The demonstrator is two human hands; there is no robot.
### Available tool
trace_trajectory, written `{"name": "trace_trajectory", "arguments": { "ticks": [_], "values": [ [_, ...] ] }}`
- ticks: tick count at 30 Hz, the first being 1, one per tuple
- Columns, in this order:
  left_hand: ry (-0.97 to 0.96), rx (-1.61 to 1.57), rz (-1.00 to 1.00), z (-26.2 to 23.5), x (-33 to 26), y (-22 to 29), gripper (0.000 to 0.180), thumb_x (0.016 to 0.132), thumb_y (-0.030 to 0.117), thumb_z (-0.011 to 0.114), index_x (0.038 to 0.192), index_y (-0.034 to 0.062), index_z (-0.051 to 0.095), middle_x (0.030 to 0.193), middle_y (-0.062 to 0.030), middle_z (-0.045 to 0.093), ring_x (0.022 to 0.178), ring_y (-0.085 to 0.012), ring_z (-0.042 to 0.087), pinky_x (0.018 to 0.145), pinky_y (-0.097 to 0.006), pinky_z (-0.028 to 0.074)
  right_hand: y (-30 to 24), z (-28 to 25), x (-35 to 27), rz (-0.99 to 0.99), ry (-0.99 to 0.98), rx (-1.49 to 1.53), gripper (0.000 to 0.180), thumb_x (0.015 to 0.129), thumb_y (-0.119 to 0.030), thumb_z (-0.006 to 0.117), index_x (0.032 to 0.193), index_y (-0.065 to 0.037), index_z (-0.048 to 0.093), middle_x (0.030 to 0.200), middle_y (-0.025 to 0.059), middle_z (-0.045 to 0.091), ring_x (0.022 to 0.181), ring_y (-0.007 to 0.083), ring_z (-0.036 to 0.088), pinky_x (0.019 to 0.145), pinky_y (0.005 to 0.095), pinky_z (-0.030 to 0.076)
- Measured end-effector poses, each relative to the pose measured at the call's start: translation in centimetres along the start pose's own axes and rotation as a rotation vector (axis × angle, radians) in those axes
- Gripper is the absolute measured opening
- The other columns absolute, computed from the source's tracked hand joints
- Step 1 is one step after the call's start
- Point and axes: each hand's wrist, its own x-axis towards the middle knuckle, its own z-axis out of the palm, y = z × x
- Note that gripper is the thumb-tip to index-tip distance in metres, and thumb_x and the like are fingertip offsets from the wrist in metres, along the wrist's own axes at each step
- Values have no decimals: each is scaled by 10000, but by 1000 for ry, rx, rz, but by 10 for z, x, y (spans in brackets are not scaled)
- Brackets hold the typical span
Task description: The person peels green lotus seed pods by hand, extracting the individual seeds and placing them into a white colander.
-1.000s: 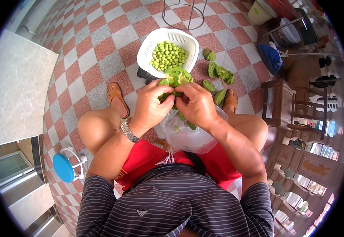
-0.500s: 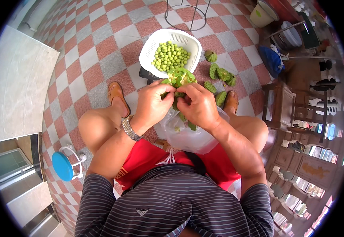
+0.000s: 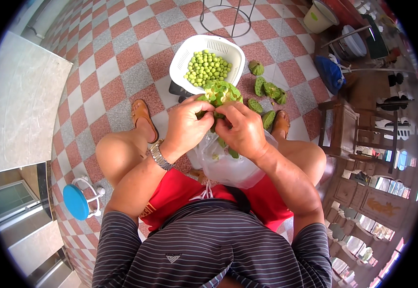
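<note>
Green, ragged and broken open, a lotus pod [image 3: 222, 90] is sitting just above the centre of the frame, caught between my two hands. Its upper part is showing frilled, torn edges and pale yellowish patches, while deeper green is peeping out lower down, beside my fingers. My left hand [image 3: 189, 122] is pinching the pod from its left side with thumb and forefinger; my right hand [image 3: 241, 126] is pinching from the right, the fingertips of both almost meeting. Whether they are gripping a seed or a strip of flesh I cannot tell, as my fingers are covering it. The pod is touching both hands, most of what shows of it sticking out beyond them toward the top of the frame.

Above it, a white basket [image 3: 180, 60] is holding a heap of round green seeds [image 3: 208, 68], and the frilled top is overlapping its near rim in view. Toward the upper right, several loose pods [image 3: 270, 90] are lying on the checked floor [image 3: 113, 91], some showing holes. Below my right hand, a translucent plastic bag [image 3: 233, 170] is hanging.
</note>
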Motion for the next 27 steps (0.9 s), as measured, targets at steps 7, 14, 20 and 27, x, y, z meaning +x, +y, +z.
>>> {"name": "trace_trajectory", "arguments": {
  "ticks": [7, 14, 20, 27],
  "values": [
    [-17, 25, -16, -4, -2, 0, 120, 806, 47, 720, 923, 17, 719, 1034, -166, 703, 865, -306, 704, 759, -364, 555, 1, -4, 0, 55, -37, 101, 227, 757, -30, 714, 975, -91, 700, 917, 114, 693, 753, 339, 685, 647, 418, 569],
    [38, 93, 69, 0, -2, -4, 94, 800, 41, 711, 890, 21, 690, 951, -158, 681, 822, -339, 682, 719, -404, 543, -4, -8, 1, 178, -116, 185, 197, 798, -65, 737, 992, -70, 705, 919, 127, 696, 737, 324, 690, 641, 396, 560],
    [7, 160, 16, -2, -3, -4, 93, 824, 39, 702, 910, 9, 686, 953, -119, 686, 832, -228, 684, 726, -327, 535, -2, -7, 1, 301, -117, 261, 213, 800, -53, 746, 1010, -45, 708, 859, 118, 686, 704, 245, 683, 657, 363, 550],
    [80, 139, 24, -5, -3, -4, 125, 793, 29, 717, 909, 22, 669, 890, -146, 679, 796, -298, 682, 700, -365, 543, -1, -11, 2, 288, -167, 360, 202, 821, -35, 741, 1021, -32, 713, 842, 91, 685, 694, 156, 659, 644, 298, 529]
  ]
}}
